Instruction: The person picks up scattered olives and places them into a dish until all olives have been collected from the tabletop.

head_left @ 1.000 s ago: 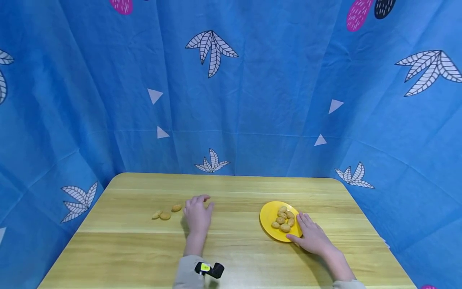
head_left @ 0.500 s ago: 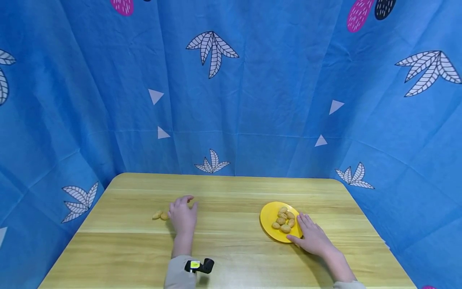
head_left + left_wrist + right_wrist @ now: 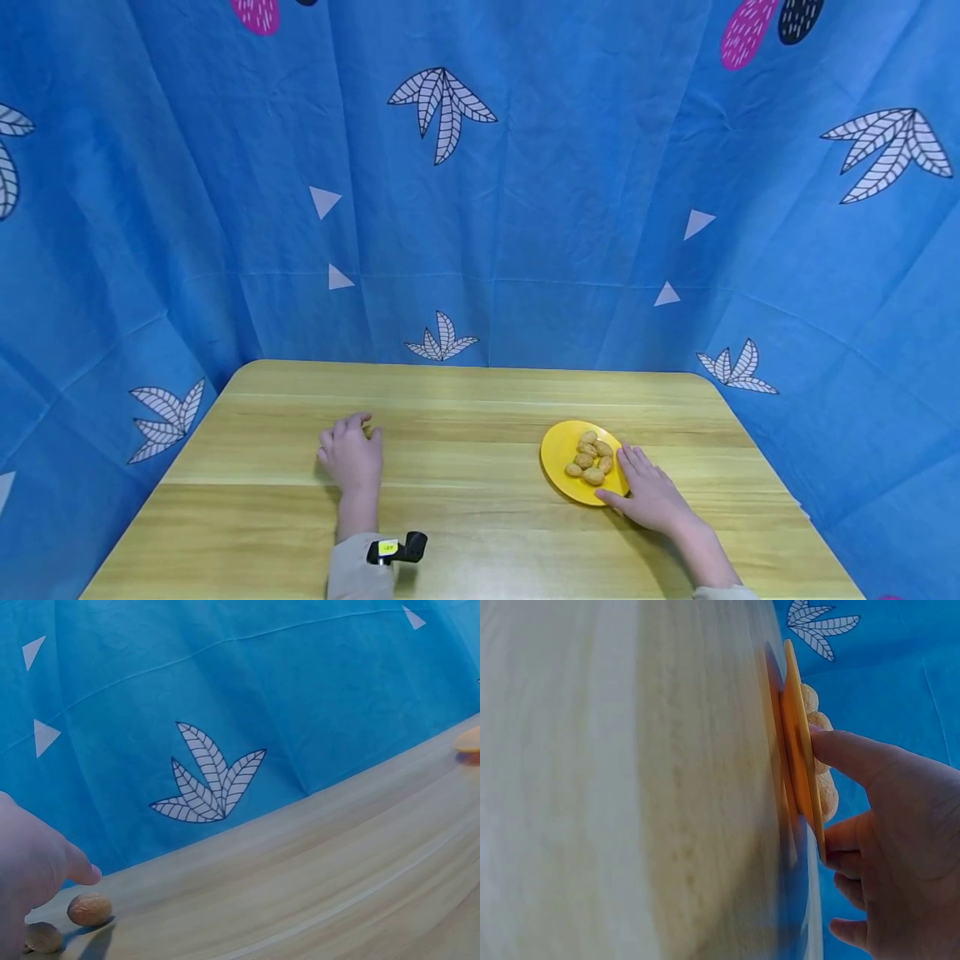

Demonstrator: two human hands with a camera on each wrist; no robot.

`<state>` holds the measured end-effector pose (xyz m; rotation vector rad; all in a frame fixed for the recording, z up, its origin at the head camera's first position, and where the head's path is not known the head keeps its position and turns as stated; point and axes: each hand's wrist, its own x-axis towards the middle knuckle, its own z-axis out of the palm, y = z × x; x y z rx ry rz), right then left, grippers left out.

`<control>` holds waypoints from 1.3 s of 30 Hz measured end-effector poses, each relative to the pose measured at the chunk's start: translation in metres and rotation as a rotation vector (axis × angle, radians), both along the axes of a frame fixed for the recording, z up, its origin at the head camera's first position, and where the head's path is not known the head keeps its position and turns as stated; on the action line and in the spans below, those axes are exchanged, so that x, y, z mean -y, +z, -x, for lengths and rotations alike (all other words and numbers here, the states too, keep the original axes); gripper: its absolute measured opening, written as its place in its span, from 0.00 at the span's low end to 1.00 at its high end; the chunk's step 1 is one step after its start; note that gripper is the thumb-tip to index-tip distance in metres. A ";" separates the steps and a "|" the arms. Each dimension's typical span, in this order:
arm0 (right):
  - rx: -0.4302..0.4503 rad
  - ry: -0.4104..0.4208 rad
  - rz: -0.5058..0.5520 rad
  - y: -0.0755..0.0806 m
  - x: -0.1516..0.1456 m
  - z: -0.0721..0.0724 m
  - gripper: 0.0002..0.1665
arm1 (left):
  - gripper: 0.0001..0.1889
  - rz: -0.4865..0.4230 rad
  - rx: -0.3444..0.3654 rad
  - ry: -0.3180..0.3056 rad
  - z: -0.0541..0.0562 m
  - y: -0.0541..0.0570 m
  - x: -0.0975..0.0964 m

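Note:
My left hand is over the left part of the table, palm down. Its curved fingers hang above a few loose peanuts in the shell. In the left wrist view a peanut lies just under the fingertip, with another beside it, partly behind the hand. From the head these are mostly hidden by the hand. At the right my right hand rests against a yellow plate, thumb and straight fingers spread along its rim. Several peanuts lie on this plate. The right wrist view shows the thumb over the plate's edge.
The wooden table fills the lower view, with a rounded far edge. Behind it and at both sides hangs a blue patterned cloth. A black camera mount sits on my left sleeve.
My left hand has moved left across the table, over the loose peanuts, which it now covers from above. The right hand and the plate with its peanuts have stayed in place.

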<state>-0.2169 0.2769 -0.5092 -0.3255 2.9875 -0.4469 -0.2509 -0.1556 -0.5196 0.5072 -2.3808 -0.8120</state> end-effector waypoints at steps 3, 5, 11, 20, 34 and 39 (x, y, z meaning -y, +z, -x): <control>-0.002 -0.003 0.002 -0.001 -0.001 0.000 0.56 | 0.14 0.013 0.019 -0.004 0.000 -0.001 0.002; -0.001 -0.002 0.004 -0.001 -0.001 0.000 0.56 | 0.14 0.015 0.035 -0.007 0.000 -0.001 0.003; 0.003 0.003 0.005 -0.001 -0.001 0.000 0.56 | 0.16 0.023 0.101 -0.026 0.001 0.000 0.005; -0.001 0.006 0.001 0.000 -0.001 0.000 0.55 | 0.16 0.035 0.160 -0.042 0.003 -0.002 0.006; 0.007 0.005 0.010 0.001 0.000 0.000 0.55 | 0.13 0.043 0.139 -0.014 0.007 -0.006 0.003; 0.006 0.003 0.012 0.002 0.000 0.000 0.55 | 0.12 0.039 0.137 -0.016 0.008 -0.007 0.003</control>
